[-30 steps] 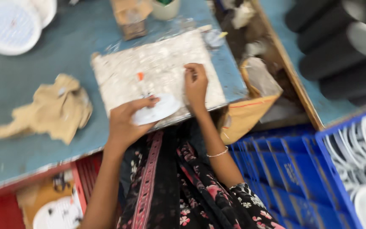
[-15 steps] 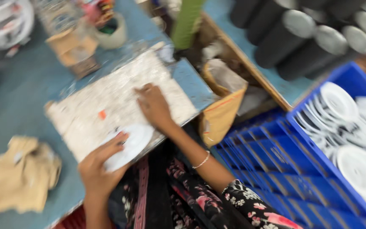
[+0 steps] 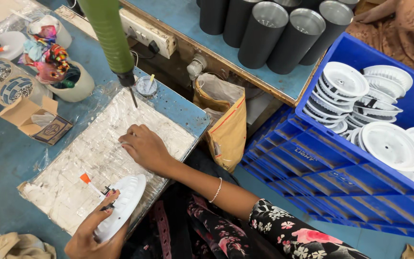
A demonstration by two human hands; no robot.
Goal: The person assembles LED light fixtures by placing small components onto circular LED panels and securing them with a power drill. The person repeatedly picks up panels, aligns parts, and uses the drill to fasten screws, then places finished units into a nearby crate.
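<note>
Left hand (image 3: 92, 235): closed around the rim of a white ribbed round housing (image 3: 120, 205), tilted, at ~7 o'clock of the foil-wrapped work pad (image 3: 99, 160). Thumb sits near small dark parts and a short orange-tipped piece (image 3: 86, 178) just beside the disc's upper edge.
Right hand (image 3: 145, 148): flat-ish, palm down on the pad near its ctr, fingers curled toward 10 o'clock; looks like it's pinching sth small, but cannot tell what, if anything, it holds.
Driver: green hanging screwdriver (image 3: 109, 36) overhead at 12 o'clock, bit tip just above the pad's far edge, apart from both hands.
Supplies: two round tins of screws (image 3: 5, 81) at 10 o'clock; small open carton (image 3: 32, 117) beside them; cup stuffed w/ coloured rags (image 3: 58, 67).
Stock: blue crate (image 3: 341, 158) at 3 o'clock w/ stacked white housings (image 3: 360, 91); black cylinders (image 3: 283, 29) at 1 o'clock.
Other person: a sleeve at top right corner, not involved.
How to do it well (judgement): lay the housing flat on the pad before fastening, since tilted it will likely slip; keep left grip on the rim, clear of the centre; seat the small part w/ right fingertips, then pull the driver straight down, bit vertical.
</note>
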